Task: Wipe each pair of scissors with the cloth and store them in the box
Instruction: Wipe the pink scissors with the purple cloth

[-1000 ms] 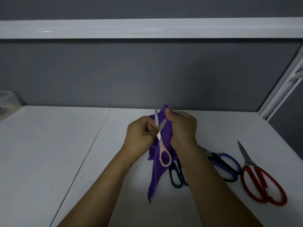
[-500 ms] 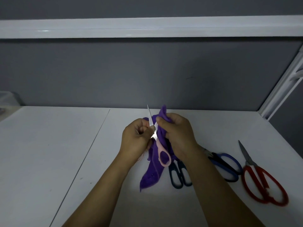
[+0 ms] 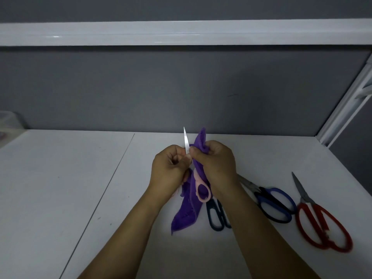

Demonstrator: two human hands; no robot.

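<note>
The pink-handled scissors (image 3: 196,181) were held above the middle of the bench (image 3: 60,178), one bare blade pointing to 12 o'clock and the handle loop hanging toward 6. The purple cloth (image 3: 187,214) was bunched beside the blade and trailed down behind the handle, its lower end draped onto the bench. The left hand (image 3: 170,170) was curled about the scissors near the base of the blade. The right hand (image 3: 215,162) gripped the bunched cloth, its thumb pressed by the blade.

At 5 o'clock from the handle loop lay dark-handled scissors (image 3: 216,216), partly hidden under the right forearm. Blue-handled scissors (image 3: 275,204) lay toward 3 o'clock, and red-handled scissors (image 3: 322,224) farther out beside them. At 9 o'clock, at the frame's far left edge, a translucent box (image 3: 8,121) showed only in part.
</note>
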